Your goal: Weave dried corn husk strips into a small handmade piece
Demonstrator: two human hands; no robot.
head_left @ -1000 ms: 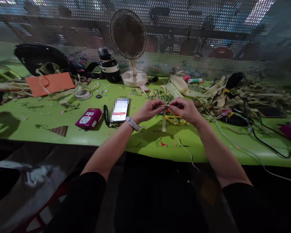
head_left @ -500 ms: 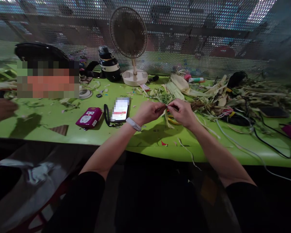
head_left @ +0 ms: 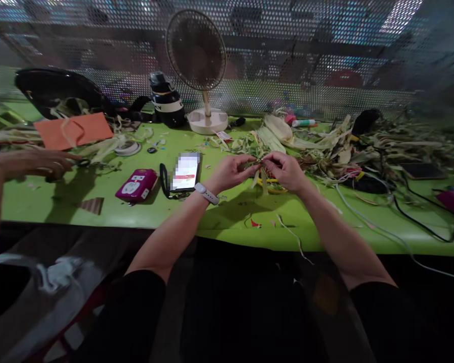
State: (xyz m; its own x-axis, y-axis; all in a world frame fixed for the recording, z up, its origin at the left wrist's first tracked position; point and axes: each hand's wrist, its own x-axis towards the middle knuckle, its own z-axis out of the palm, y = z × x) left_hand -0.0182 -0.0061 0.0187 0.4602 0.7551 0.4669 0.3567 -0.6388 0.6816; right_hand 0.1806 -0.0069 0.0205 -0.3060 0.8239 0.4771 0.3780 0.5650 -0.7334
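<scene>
Over the green table, my left hand [head_left: 230, 172], with a pale band on its wrist, meets my right hand [head_left: 283, 170] fingertip to fingertip. Both pinch a pale-green leafy strip [head_left: 264, 180], like corn husk, whose end hangs down between them. The fingers hide the part they grip. Below lies a yellow loop [head_left: 274, 189] on the tabletop. Just behind my hands are loose green leaf scraps and broad pale husks [head_left: 270, 133].
A co-worker's hand [head_left: 41, 164] is at the left, near an orange sheet [head_left: 73, 131]. Left of my hands lie a lit phone [head_left: 186, 171] and a magenta power socket block [head_left: 136, 185]. Behind stand a fan [head_left: 207, 121] and a black bottle [head_left: 168, 107]. A white cable [head_left: 374, 229] crosses the right side.
My left hand's fingers have loosened and spread somewhat, while the fingertips stay together. The strip hangs more visibly between my hands. The co-worker's hand has moved right, over the table.
</scene>
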